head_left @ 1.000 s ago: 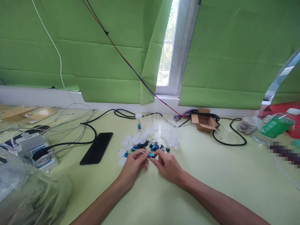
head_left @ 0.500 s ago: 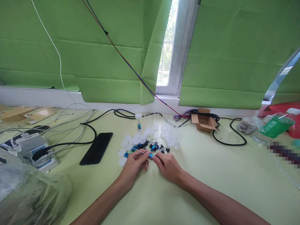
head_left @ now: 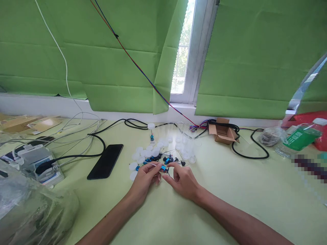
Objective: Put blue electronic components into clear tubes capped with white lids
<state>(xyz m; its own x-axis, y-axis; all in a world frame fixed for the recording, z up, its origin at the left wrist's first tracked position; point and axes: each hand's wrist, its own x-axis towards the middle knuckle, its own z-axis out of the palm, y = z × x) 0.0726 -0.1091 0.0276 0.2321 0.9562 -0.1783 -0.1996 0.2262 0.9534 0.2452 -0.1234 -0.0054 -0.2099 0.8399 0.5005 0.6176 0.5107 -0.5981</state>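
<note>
My left hand (head_left: 146, 177) pinches a small part with a blue metal body (head_left: 164, 168), a thin metal rod pointing left and a black end on the right. My right hand (head_left: 182, 178) is just right of it, thumb and index finger apart around the black end; whether they touch it is unclear. Beyond my hands lies a pile of similar blue and black parts (head_left: 167, 160) with thin rods. Several white round caps (head_left: 141, 159) lie left of the pile. A capped clear tube (head_left: 151, 134) with a blue part inside stands upright behind them.
Several clear tubes (head_left: 180, 131) stand at the back. A small open cardboard box (head_left: 223, 134) sits to their right. A black phone (head_left: 105, 161) and a power strip (head_left: 46, 166) with cables are on the left. A plastic bottle (head_left: 301, 137) lies tilted at right.
My right thumb and index finger have spread apart and come off the blue part, showing its black end. My left hand keeps its grip, almost in the same place.
</note>
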